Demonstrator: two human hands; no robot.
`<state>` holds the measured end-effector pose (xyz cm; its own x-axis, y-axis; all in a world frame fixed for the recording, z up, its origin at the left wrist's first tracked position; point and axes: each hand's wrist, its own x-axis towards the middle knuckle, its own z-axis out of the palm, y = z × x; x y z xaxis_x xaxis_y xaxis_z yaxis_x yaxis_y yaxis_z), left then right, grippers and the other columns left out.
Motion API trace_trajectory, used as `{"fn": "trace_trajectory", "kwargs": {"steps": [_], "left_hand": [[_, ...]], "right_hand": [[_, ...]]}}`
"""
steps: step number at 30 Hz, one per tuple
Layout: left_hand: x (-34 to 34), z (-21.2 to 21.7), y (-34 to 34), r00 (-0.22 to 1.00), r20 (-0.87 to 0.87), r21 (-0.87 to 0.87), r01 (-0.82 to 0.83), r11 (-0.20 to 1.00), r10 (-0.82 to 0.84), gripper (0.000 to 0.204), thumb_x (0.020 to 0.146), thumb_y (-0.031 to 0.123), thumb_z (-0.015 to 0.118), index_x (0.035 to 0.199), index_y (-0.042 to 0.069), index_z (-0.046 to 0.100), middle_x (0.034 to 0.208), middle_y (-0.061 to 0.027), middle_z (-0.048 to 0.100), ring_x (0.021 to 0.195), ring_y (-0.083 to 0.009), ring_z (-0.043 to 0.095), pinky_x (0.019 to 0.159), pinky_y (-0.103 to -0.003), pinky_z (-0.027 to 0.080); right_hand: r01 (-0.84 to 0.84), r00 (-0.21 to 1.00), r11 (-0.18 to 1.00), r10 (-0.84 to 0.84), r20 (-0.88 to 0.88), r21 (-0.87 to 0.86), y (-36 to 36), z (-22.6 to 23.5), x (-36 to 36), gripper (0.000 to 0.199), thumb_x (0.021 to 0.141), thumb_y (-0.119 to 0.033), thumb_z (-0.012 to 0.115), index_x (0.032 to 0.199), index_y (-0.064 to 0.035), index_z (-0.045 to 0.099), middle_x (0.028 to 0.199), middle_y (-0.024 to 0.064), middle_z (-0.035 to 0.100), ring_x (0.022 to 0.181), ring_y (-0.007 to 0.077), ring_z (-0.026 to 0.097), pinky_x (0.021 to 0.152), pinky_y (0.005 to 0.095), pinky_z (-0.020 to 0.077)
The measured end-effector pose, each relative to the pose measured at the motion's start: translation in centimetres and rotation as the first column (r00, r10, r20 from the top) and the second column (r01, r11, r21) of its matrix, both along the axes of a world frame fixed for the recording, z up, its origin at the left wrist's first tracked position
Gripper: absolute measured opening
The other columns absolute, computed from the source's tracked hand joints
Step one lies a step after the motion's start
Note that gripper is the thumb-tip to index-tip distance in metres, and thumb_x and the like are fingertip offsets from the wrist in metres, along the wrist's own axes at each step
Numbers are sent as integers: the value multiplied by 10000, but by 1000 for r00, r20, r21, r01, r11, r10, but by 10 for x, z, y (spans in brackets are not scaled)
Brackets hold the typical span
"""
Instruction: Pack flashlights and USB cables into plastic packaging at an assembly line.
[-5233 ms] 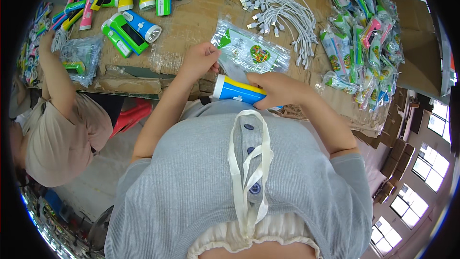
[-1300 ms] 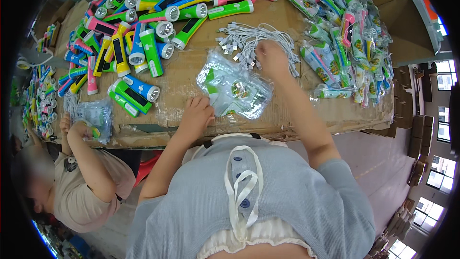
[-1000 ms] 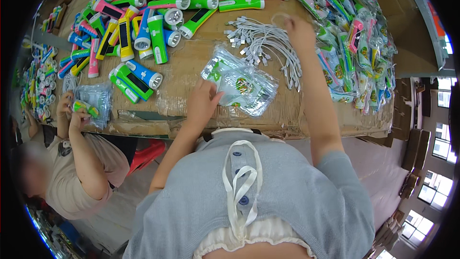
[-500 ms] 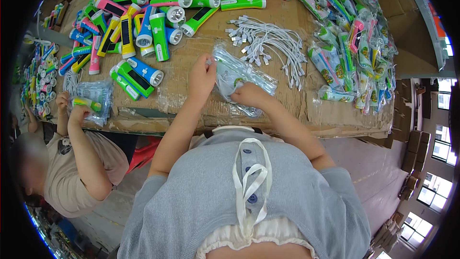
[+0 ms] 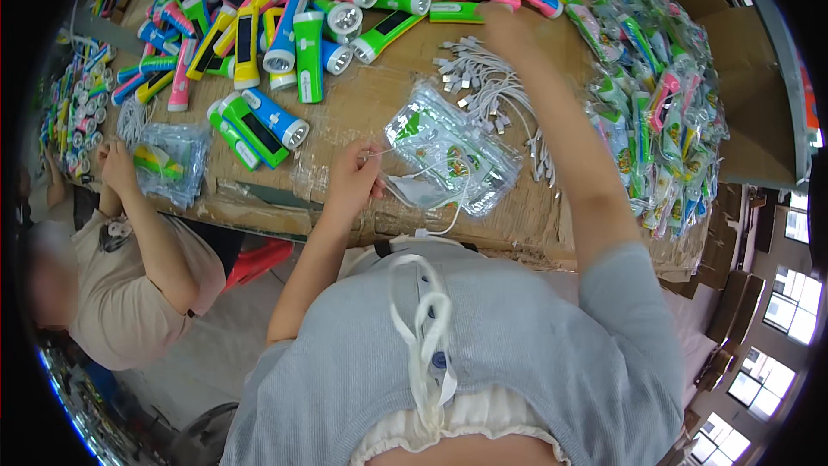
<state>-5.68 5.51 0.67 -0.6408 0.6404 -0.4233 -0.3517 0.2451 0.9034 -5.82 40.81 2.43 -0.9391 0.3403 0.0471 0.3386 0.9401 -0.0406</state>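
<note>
My left hand (image 5: 352, 177) is closed on a white USB cable (image 5: 444, 223), which loops over the front of a stack of clear printed plastic bags (image 5: 496, 174). One connector of the cable hangs close to the table's near edge. Farther off, my right hand (image 5: 507, 28) is stretched out at the right end of a green flashlight (image 5: 455, 12); it is blurred and its fingers are mostly hidden. Under my right forearm lies a bundle of white USB cables (image 5: 487, 82), partly covered.
Loose coloured flashlights (image 5: 309, 56) heap up at the far left and centre. Bagged flashlights (image 5: 660, 134) pile at the right. On the left a co-worker (image 5: 138, 285) handles things beside another stack of plastic bags (image 5: 191, 147). Cardboard (image 5: 336, 125) covers the table.
My right hand has left the plastic bags and moved far forward to the flashlights. My left hand has come nearer, and a cable now trails from it over the bags. The view has shifted slightly.
</note>
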Motion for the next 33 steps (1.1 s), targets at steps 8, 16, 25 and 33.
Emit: {"fn": "trace_trajectory", "kwargs": {"steps": [8,16,25,33], "left_hand": [[-3,-2,-5,994,114,-42,3,999,2,150,862,121,514,988,42,533,566,-56,542,413,-101,506,364,-219,388],[-5,-3,-2,994,111,-84,21,996,-12,155,864,129,515,984,34,537,583,-48,541,431,-97,502,387,-222,400],[5,-9,1,997,55,-57,53,997,-50,142,866,158,526,956,50,547,557,-28,527,407,-103,474,384,-229,367],[9,-12,8,938,-337,-24,78,997,-81,152,865,131,522,975,34,563,659,-79,589,540,-143,557,470,-278,421]], "right_hand": [[-46,998,944,55,-18,327,85,-45,1,596,649,-291,700,1183,-117,500,1023,131,548,962,324,561,821,425,472],[-215,726,793,-260,-636,-569,-12,27,70,468,760,-331,646,1118,-56,522,945,106,565,901,253,544,803,396,452],[-206,802,-167,-593,-68,-964,-158,39,113,325,893,-251,488,1127,-30,445,960,120,569,841,216,561,783,349,468],[-110,930,858,267,251,-502,-199,23,135,439,829,-318,593,1125,-6,503,921,178,614,890,285,604,707,368,494]]}}
